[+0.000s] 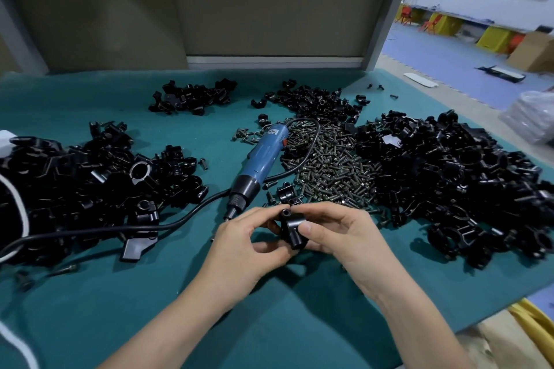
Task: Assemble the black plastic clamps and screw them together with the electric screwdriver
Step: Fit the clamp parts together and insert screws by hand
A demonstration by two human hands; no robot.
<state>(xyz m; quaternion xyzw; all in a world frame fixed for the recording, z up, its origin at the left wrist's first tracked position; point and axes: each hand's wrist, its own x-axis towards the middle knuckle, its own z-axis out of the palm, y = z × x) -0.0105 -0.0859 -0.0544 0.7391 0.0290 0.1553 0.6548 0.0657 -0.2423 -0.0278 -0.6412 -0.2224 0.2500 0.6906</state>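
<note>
Single head-worn wide-angle view, facing forward and down, close over the green table [150, 293], partition behind

glossy plastic clamp [292, 229], matt cloth – table [150, 293]

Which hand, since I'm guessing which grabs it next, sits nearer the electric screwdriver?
Left. The left hand sits just below the tip of the electric screwdriver; the right hand is farther right, beyond the black clamp both hold.

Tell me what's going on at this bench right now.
A person holds one black clamp between both hands, left hand and right hand pinching it above the green mat. The electric screwdriver lies untouched just beyond them, beside a pile of screws. Heaps of clamp parts lie on either side.
</note>
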